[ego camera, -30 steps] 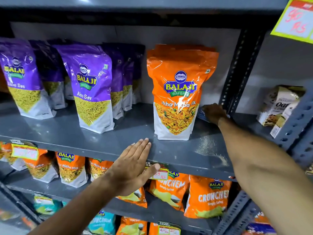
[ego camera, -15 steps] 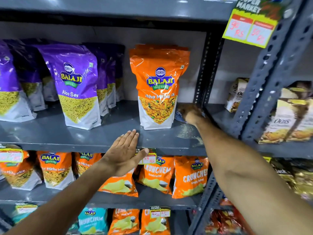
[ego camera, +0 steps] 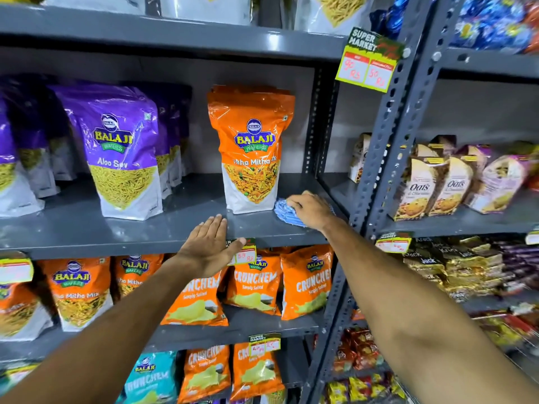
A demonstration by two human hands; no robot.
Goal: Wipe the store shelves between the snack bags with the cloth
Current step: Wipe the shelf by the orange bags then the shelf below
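Note:
A grey metal shelf [ego camera: 180, 225] carries upright snack bags. An orange Balaji bag [ego camera: 252, 150] stands right of centre, and purple Aloo Sev bags [ego camera: 122, 153] stand to its left. My right hand [ego camera: 310, 209] grips a bunched blue cloth [ego camera: 284, 212] and presses it on the shelf just right of the orange bag's base. My left hand [ego camera: 208, 246] lies flat with straight fingers on the shelf's front edge, below and left of the orange bag.
A perforated grey upright post [ego camera: 388, 135] stands close to the right of my right hand. Oats boxes [ego camera: 431, 188] fill the neighbouring shelf. Orange Crunchem bags [ego camera: 253, 284] sit on the shelf below. A price tag [ego camera: 369, 64] hangs from the upper shelf.
My right hand has drawn the cloth forward from behind the orange bag toward the shelf's front, and the crumbs there are gone. The view has tilted up and right. My left hand stays put.

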